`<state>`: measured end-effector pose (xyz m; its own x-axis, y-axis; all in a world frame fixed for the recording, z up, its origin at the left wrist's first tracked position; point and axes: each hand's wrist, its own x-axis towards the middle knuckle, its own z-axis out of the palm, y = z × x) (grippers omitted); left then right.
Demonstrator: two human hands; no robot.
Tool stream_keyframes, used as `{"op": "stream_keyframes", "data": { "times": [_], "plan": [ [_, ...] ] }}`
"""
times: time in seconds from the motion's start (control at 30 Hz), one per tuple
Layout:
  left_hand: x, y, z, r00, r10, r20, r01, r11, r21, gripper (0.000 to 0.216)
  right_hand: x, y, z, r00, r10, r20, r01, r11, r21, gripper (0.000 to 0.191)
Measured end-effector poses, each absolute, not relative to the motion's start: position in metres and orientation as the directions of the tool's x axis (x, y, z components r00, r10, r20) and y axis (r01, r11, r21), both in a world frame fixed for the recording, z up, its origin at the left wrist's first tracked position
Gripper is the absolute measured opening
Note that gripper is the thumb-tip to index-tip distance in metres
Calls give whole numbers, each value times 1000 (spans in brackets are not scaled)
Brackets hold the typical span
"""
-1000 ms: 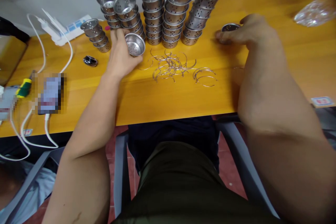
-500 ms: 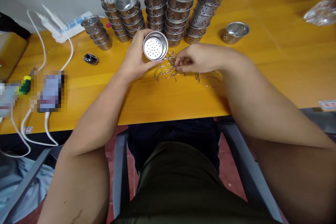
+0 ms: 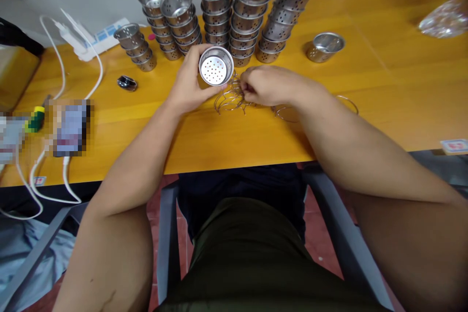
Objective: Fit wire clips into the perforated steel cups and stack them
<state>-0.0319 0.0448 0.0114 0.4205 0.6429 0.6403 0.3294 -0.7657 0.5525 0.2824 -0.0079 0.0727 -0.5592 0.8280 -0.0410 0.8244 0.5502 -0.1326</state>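
Note:
A round metal cup with a perforated bottom (image 3: 214,70) is in my left hand (image 3: 187,80), its open mouth tipped toward me. Thumb and fingers wrap its near and far sides. Just to the right, my right hand (image 3: 263,86) has its fingers curled and pinched on thin wire at the edge of a tangle of bent wire rings (image 3: 229,99). Its fingertips are partly hidden behind the knuckles. More loose wire (image 3: 287,116) lies under the right wrist, and one curved wire (image 3: 349,102) shows beyond the forearm.
Tall stacks of perforated metal cups (image 3: 249,22) stand along the back, one leaning right (image 3: 281,14). A short stack (image 3: 137,48) is at left, a single cup (image 3: 325,48) at right. A phone (image 3: 71,129), white cables, a power strip (image 3: 106,39) and a plastic bag (image 3: 444,19) lie around.
My right hand has shifted slightly left over the wires and its fingers have closed more. The right forearm has swung inward, uncovering a curved wire. My left hand still holds the cup in place.

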Motion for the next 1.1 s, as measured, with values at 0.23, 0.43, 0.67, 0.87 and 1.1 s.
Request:
{"op": "stream_keyframes", "data": {
  "times": [0.23, 0.43, 0.67, 0.87, 1.1],
  "plan": [
    [-31, 61, -9, 372, 573, 730, 224, -819, 528, 120, 309, -13, 98, -560, 829, 9, 690, 472, -549, 21],
    [-32, 63, -10, 352, 578, 736, 226, -816, 532, 121, 316, -9, 99, -560, 827, 49, 559, 420, -715, 24],
    [-26, 42, 10, 341, 642, 686, 332, -765, 552, 113, 322, -2, 94, -558, 829, -15, 595, 388, -703, 21],
    [-26, 53, 10, 291, 527, 799, 282, -845, 454, 106, 320, -6, 98, -616, 788, -9, 544, 417, -728, 20],
    [-27, 55, 5, 292, 645, 706, 260, -764, 590, 119, 307, -17, 103, -531, 843, 87, 492, 391, -778, 17]
  ]
}}
